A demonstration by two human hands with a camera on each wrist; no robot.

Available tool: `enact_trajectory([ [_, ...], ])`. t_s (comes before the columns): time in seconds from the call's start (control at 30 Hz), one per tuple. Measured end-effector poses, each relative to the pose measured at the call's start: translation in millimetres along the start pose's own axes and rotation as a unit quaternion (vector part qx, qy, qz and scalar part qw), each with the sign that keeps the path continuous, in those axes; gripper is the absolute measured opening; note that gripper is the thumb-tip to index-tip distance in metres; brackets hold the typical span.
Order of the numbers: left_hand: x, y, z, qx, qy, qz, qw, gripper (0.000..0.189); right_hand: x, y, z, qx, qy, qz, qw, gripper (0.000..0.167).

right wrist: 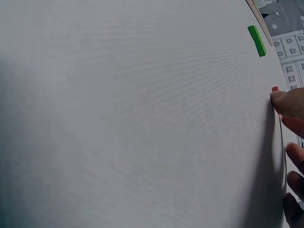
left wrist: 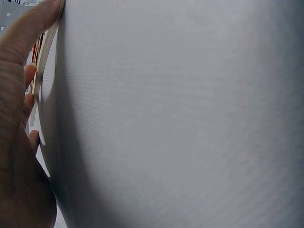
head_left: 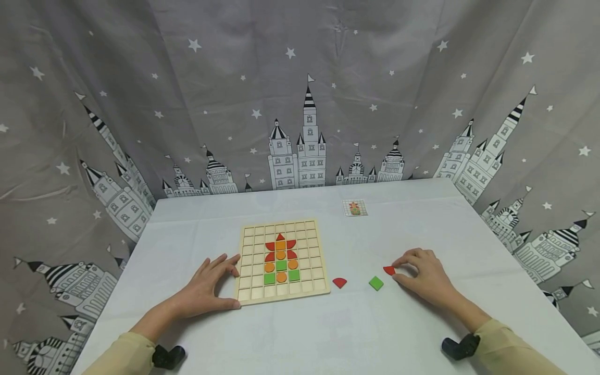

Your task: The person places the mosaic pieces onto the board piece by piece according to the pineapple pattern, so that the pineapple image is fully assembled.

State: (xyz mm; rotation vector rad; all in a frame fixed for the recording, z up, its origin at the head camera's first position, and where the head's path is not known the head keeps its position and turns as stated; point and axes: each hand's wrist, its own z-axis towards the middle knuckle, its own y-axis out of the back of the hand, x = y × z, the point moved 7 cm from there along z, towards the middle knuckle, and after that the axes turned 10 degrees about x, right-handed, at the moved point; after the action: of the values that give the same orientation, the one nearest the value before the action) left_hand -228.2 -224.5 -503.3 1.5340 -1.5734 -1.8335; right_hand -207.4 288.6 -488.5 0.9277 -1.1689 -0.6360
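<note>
A pale wooden grid board (head_left: 313, 271) lies on the white table with red, orange and green pieces set in its middle squares. My left hand (head_left: 206, 289) rests at the board's left side, fingertips on that edge and thumb at the near left corner. In the left wrist view, the thumb (left wrist: 28, 28) lies along the board's rim. On the right, my right hand (head_left: 426, 276) pinches a red quarter-circle piece (head_left: 388, 270) between thumb and fingers, close over the table. A green square piece (head_left: 376, 283) lies just left of that hand, and another red quarter-circle piece (head_left: 339, 282) lies nearer the board.
A small pattern card (head_left: 354, 208) with a coloured figure on a grid lies behind, right of the board. At the table's back hangs a grey curtain (head_left: 244, 104) printed with castles and stars. White cloth (head_left: 300, 338) covers the tabletop.
</note>
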Motion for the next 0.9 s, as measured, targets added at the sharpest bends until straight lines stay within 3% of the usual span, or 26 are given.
enact_trajectory([
  [0.3, 0.4, 0.3, 0.1, -0.001, 0.003, -0.001, 1.0000, 0.066, -8.7, -1.4, -0.5, 0.018, -0.025, 0.043, 0.9986, 0.022],
  [0.57, 0.4, -0.6, -0.4, 0.002, 0.006, -0.002, 1.0000, 0.066, -6.3, -1.5, 1.1, 0.007, -0.020, 0.034, 0.9992, 0.018],
  [0.77, 0.1, 0.2, -0.4, 0.002, 0.004, -0.001, 1.0000, 0.065, -7.0, -8.8, 6.8, 0.013, -0.032, 0.009, 0.9993, 0.031],
  [0.9, -0.4, 0.5, -0.2, 0.002, 0.003, -0.003, 1.0000, 0.065, -4.7, -11.5, 9.9, 0.005, -0.028, 0.003, 0.9996, 0.026],
])
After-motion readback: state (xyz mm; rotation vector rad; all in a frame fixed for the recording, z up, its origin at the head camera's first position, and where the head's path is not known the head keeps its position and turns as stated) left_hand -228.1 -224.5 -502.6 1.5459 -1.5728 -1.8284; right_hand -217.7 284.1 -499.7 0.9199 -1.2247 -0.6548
